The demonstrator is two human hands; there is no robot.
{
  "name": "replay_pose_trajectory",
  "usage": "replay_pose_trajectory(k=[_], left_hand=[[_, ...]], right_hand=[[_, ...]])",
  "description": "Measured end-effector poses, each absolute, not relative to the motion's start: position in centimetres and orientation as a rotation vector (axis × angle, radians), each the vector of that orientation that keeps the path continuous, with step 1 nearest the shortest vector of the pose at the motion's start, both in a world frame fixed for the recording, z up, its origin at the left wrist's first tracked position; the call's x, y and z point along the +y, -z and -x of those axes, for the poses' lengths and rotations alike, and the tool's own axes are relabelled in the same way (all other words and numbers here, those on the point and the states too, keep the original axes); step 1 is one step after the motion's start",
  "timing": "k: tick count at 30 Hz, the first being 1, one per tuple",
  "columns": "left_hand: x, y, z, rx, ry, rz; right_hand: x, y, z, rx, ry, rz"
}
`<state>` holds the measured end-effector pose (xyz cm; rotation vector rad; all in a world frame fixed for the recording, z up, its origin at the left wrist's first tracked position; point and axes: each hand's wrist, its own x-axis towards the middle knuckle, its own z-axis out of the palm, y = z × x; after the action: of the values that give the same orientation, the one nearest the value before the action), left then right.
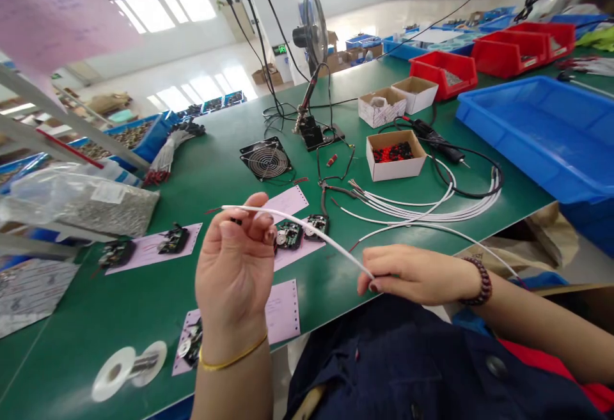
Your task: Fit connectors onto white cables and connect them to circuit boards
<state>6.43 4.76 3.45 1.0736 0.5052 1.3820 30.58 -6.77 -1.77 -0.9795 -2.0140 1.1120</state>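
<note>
A white cable [319, 233] runs in a shallow arc between my hands. My left hand [235, 260], palm toward me, pinches it near one end, where thin dark red wires stick out to the left. A small black piece [236, 220] shows among those fingers; its kind is unclear. My right hand [407, 271] grips the cable lower down, between thumb and fingers. Behind my left hand, small circuit boards [289, 234] lie on pink paper [288, 202]. To the right, several white cables [422, 217] with stripped ends lie in a loose coil.
A soldering iron stand [311, 133], a small fan [266, 159] and cutting pliers [336, 188] lie ahead. Right of them sit a carton of red and black parts [396, 167], an electric screwdriver [439, 142] and a blue tray [537, 113]. A solder spool [115, 372] lies front left.
</note>
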Motion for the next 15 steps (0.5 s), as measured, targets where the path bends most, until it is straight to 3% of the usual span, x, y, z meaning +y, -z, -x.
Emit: replay_pose_trajectory(k=[4, 8, 15], left_hand=[[4.2, -2.1, -6.3, 0.68, -1.546, -1.483], [2.1, 0.1, -6.6, 0.738, -1.175, -1.777], [-0.7, 2.0, -7.6, 0.713, -1.055, -1.477]], right_hand=[[-6.1, 1.8, -31.2, -1.36, -1.217, 0.861], [-6.0, 1.3, -31.0, -0.967, -1.183, 0.738], [-8.2, -0.4, -30.7, -0.679, -0.947, 0.718]])
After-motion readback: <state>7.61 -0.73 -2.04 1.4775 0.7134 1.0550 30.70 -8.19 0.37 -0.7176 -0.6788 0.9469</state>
